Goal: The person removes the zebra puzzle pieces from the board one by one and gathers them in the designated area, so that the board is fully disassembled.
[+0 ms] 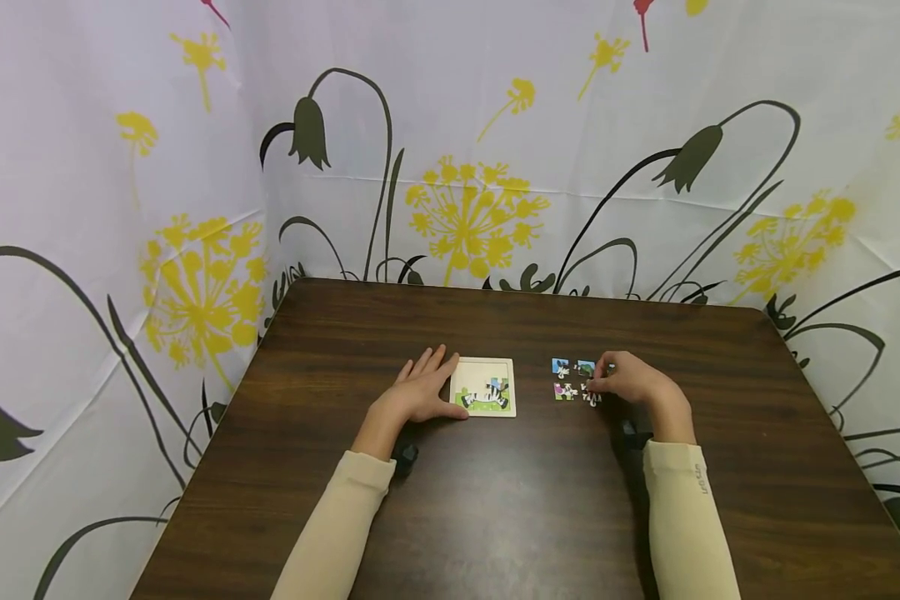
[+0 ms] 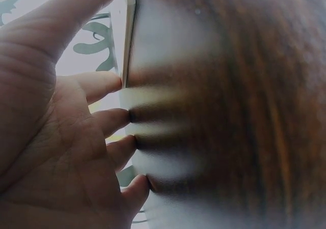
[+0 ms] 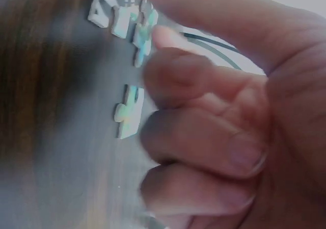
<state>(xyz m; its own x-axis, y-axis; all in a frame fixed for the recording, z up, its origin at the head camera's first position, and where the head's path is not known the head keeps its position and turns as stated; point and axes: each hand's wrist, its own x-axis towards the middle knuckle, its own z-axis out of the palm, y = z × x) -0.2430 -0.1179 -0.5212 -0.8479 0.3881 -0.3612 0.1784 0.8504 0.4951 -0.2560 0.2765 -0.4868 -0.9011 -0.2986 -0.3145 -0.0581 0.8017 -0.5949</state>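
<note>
A square wooden puzzle tray [image 1: 480, 363] lies on the table, with a partly filled zebra picture [image 1: 487, 400] on green in its lower part. My left hand [image 1: 418, 395] is spread at its left side, index fingertip near the upper left corner and thumb along the lower edge. In the left wrist view its fingertips rest on the tabletop. To the right lie loose puzzle pieces [image 1: 565, 392]. Over them is my right hand [image 1: 630, 379], thumb and index fingertips right at a zebra-striped piece [image 1: 592, 398]; I cannot tell whether they pinch it. Its other fingers are curled.
The dark wooden table [image 1: 547, 508] runs back to a white curtain [image 1: 450, 100] printed with flowers. One green-and-white puzzle piece [image 3: 130, 111] lies apart from the others, beside the curled fingers in the right wrist view.
</note>
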